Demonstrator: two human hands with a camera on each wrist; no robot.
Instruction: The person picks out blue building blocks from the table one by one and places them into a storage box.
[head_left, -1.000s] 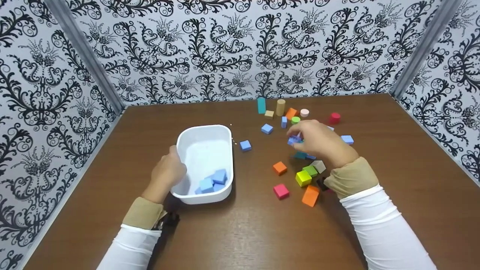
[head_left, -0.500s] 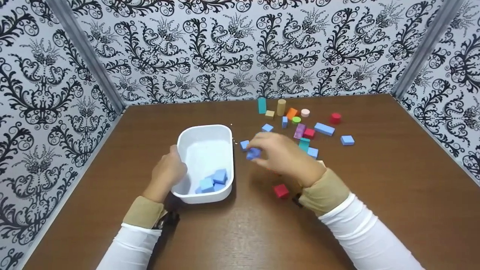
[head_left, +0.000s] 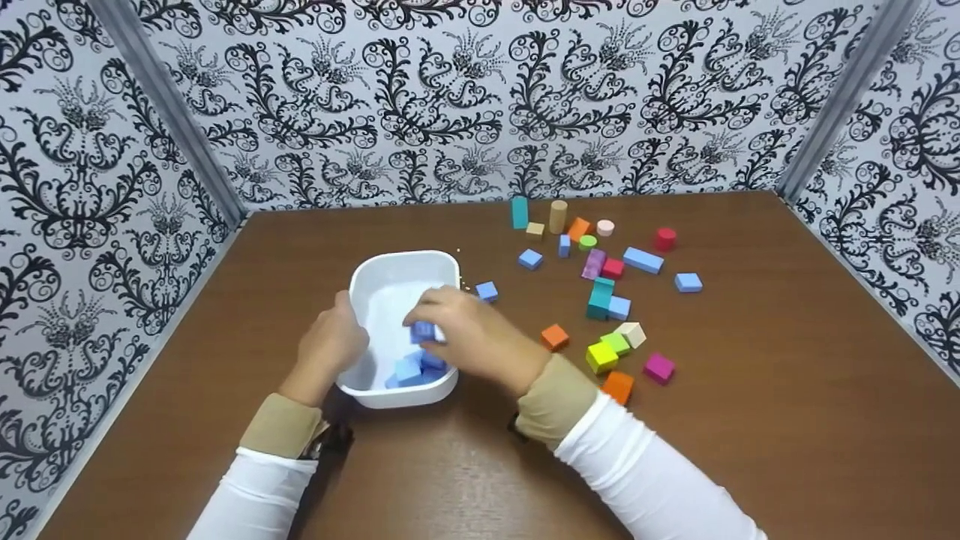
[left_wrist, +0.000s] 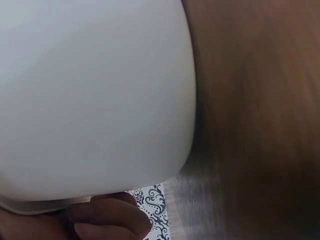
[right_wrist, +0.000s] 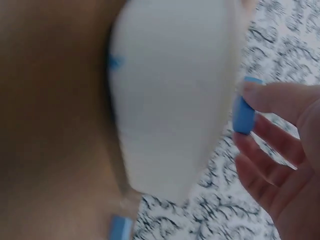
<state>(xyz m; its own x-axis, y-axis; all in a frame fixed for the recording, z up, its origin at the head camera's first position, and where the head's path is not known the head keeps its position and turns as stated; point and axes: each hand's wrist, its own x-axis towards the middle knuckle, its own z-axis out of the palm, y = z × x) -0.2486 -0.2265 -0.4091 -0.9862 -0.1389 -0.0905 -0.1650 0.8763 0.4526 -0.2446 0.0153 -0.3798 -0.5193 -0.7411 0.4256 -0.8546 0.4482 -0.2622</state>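
Note:
My left hand (head_left: pixel 331 341) grips the left rim of a white plastic tub (head_left: pixel 390 270); in the left wrist view its fingers (left_wrist: pixel 110 215) curl at the tub's edge. My right hand (head_left: pixel 472 330) is over the tub's right side, pinching a small blue block (right_wrist: pixel 244 112) between thumb and fingertips. Below it, several blue blocks (head_left: pixel 409 371) lie in the tub's near end. Just right of the tub sits another blue block (head_left: pixel 487 291), partly covered by the right hand in the head view.
Scattered blocks lie across the right half of the brown table (head_left: pixel 480 480), among them an orange cube (head_left: pixel 555 337), a yellow cube (head_left: pixel 601 357), a magenta cube (head_left: pixel 660 368) and a long blue block (head_left: pixel 643 260). A wooden cylinder (head_left: pixel 558 217) stands near the patterned back wall (head_left: pixel 450 112).
My right hand has carried the blue block leftward from among the scattered blocks to over the tub. The left hand has stayed on the rim.

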